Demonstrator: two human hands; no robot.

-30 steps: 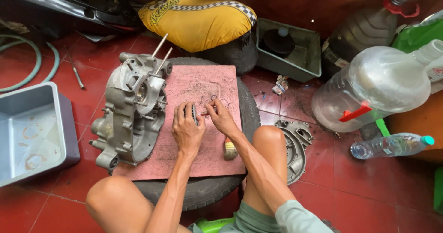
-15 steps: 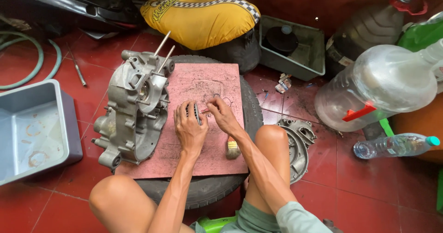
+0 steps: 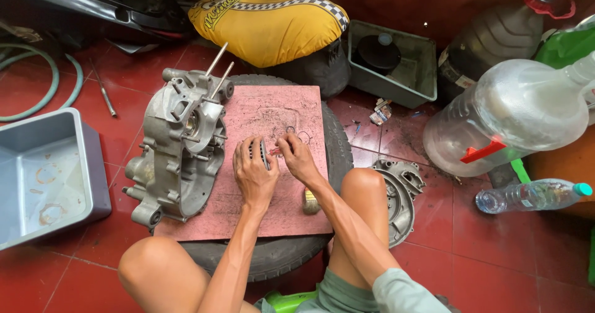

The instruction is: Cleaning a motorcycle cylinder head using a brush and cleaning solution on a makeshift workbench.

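hands are laid side by side on a red board (image 3: 260, 223) set on a tyre (image 3: 338, 149). left hand (image 3: 254, 175) is closed over a small ribbed metal part (image 3: 258, 151); right hand (image 3: 297, 158) is pinched narrow on something tiny beside it. a grey engine casing (image 3: 180, 145) lies just left, a brush (image 3: 310, 201) just right.

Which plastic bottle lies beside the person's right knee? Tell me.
The small clear water bottle with the teal cap, lying on the red floor. The big clear jug with the red handle sits farther back.
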